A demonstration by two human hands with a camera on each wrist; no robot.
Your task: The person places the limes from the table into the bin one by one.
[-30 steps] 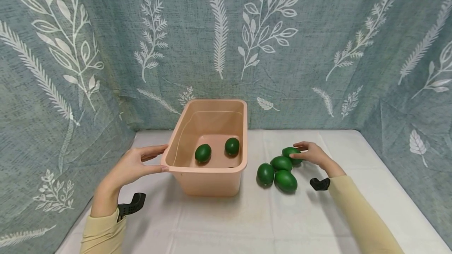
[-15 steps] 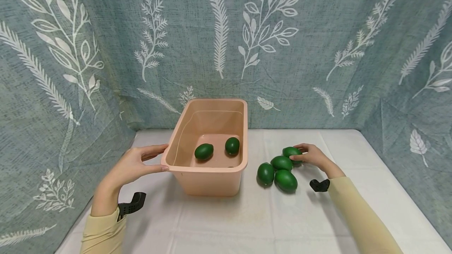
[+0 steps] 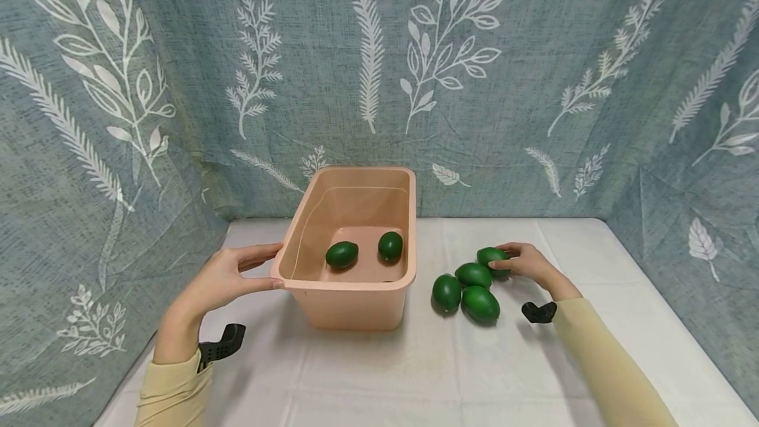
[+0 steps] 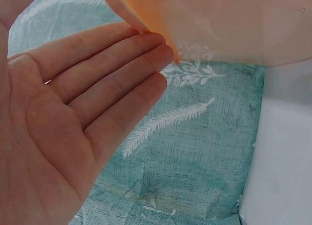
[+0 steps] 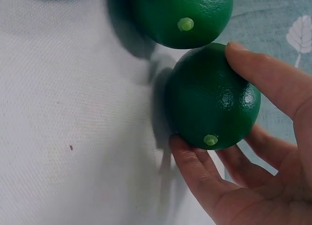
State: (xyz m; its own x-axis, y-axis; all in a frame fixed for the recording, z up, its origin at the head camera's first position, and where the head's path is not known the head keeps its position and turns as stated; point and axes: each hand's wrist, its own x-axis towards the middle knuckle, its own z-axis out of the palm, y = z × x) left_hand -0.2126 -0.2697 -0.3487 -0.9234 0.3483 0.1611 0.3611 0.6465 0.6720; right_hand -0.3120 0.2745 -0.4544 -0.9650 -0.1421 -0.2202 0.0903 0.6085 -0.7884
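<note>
My right hand point(image 3: 524, 263) holds a green lime point(image 5: 214, 96) between thumb and fingertips, low over the white tablecloth. In the right wrist view its pale stem nub shows, and a second lime point(image 5: 180, 15) sits close above it. Beside it in the head view are three more limes: one at the left point(image 3: 447, 292), a middle lime point(image 3: 474, 275) and a front lime point(image 3: 481, 304). My left hand point(image 3: 219, 279), fingers straight, touches the rim of a peach plastic bin point(image 3: 350, 308). Inside the bin lie a left lime point(image 3: 342, 254) and a right lime point(image 3: 391, 246).
A dark sliver shows just behind the bin's front rim, mostly hidden. Teal curtain point(image 3: 379, 84) with white leaf prints encloses the back and sides of the table point(image 3: 379, 374). Black wrist mounts point(image 3: 222, 344) sit on both sleeves.
The left lime in the bin has rolled to lie more sideways. My right fingers have settled round the lime, which has shifted slightly right. The left hand stays put.
</note>
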